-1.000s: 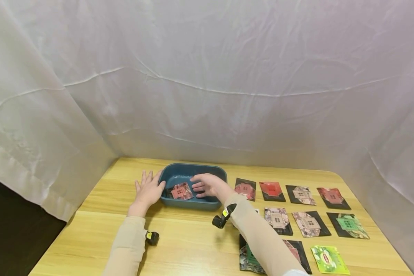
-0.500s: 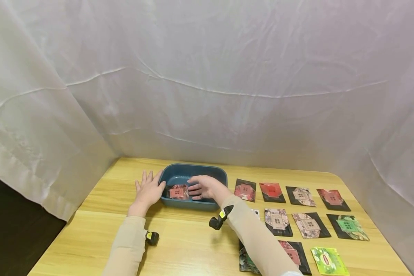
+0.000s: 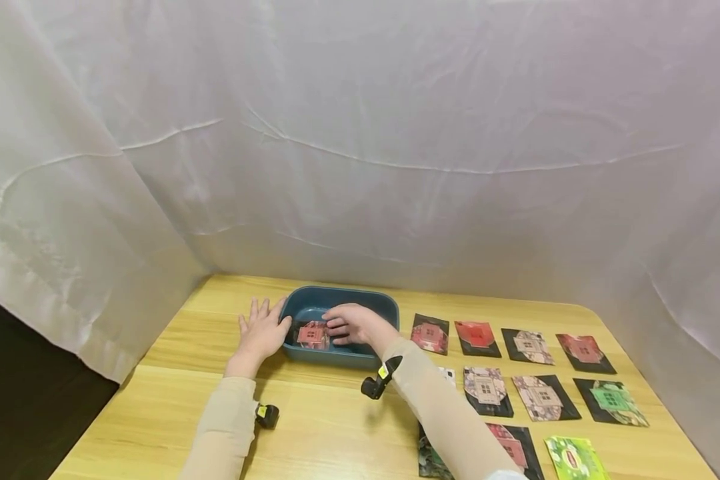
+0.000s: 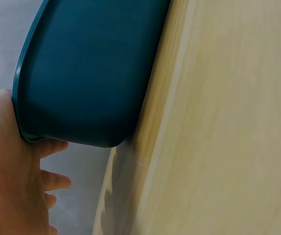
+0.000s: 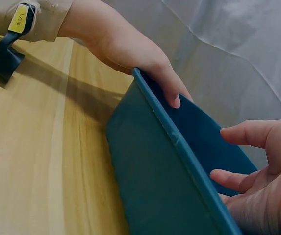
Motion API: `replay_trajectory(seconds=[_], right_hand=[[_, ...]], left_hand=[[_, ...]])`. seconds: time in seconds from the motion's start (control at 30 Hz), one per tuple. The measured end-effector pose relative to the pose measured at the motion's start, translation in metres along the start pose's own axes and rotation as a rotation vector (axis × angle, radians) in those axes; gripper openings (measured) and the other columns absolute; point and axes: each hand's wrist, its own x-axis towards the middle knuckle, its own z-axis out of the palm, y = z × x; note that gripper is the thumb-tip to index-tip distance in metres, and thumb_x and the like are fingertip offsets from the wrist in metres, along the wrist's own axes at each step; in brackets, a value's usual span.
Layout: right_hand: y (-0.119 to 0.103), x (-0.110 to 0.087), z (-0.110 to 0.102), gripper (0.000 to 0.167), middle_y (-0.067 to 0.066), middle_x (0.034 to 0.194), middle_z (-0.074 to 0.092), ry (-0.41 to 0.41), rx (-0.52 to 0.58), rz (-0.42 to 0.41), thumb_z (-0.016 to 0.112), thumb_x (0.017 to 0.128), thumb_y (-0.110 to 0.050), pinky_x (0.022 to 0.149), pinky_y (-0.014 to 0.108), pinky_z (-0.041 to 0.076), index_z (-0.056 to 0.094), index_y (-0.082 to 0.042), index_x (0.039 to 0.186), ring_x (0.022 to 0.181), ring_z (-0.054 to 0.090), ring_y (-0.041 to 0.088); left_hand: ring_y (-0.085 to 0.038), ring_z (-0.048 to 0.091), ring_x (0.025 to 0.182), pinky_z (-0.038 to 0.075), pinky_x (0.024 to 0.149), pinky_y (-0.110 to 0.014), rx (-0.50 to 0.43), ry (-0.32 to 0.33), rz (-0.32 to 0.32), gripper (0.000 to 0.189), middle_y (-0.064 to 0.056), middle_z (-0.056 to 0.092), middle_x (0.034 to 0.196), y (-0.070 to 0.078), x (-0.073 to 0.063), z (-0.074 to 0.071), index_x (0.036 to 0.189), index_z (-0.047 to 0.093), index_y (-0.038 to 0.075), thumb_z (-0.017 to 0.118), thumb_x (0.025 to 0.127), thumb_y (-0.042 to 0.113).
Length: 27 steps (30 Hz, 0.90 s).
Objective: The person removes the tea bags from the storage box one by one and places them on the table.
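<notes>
A blue plastic bin (image 3: 336, 360) stands near the back of the wooden table. My left hand (image 3: 261, 335) is at its left end, thumb hooked over the rim and the other fingers spread outside. The left wrist view shows this hand (image 4: 12, 171) against the bin's rim. Inside the bin lies a red-and-black tea bag sachet (image 3: 313, 335). Beside that sachet my right hand (image 3: 357, 325) reaches into the bin, fingers loosely bent. In the right wrist view the right hand's thumb and fingers (image 5: 243, 133) are apart with nothing between them.
To the right, more sachets lie in rows, among them a red one (image 3: 477, 337), a pink one (image 3: 486, 388) and a green-labelled one (image 3: 612, 400). A yellow-green tea sachet (image 3: 576, 459) lies at the front. Pale curtains (image 3: 360, 133) enclose the table.
The sachet in the bin has gone from tilted to lying flatter on the bottom. My right hand has shifted slightly left within the bin; the left hand keeps its place.
</notes>
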Motion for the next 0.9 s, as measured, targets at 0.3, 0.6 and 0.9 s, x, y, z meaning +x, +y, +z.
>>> replay_trajectory(seconds=[0.3,0.6,0.9], right_hand=[[-0.015,0.012,0.004,0.03,0.015,0.12,0.056,0.04,-0.235,-0.081,0.066,0.088,-0.017,0.101,0.051,0.048,0.061,-0.005,0.115,0.117,0.053,0.033],[-0.018,0.024,0.001,0.011,0.01,0.1,0.06,0.026,-0.421,-0.074,0.065,0.091,-0.02,0.091,0.045,0.049,0.06,-0.012,0.095,0.092,0.052,0.021],[-0.018,0.024,0.006,0.034,0.012,0.103,0.065,0.001,-0.512,-0.05,0.064,0.091,-0.023,0.092,0.045,0.052,0.059,-0.006,0.119,0.093,0.058,0.021]], left_hand=[[-0.045,-0.008,0.15,-0.007,0.113,-0.073,0.004,0.007,0.001,0.058,-0.025,0.013,0.161,0.001,0.002,0.002,0.156,0.026,0.018,0.038,0.102,0.037],[-0.044,-0.008,0.15,-0.006,0.114,-0.072,0.005,0.004,0.002,0.058,-0.024,0.012,0.162,0.002,0.002,0.004,0.156,0.026,0.019,0.038,0.102,0.038],[-0.043,-0.009,0.15,-0.006,0.114,-0.072,0.011,0.006,-0.007,0.058,-0.024,0.012,0.162,-0.001,0.002,0.002,0.156,0.025,0.02,0.036,0.102,0.039]])
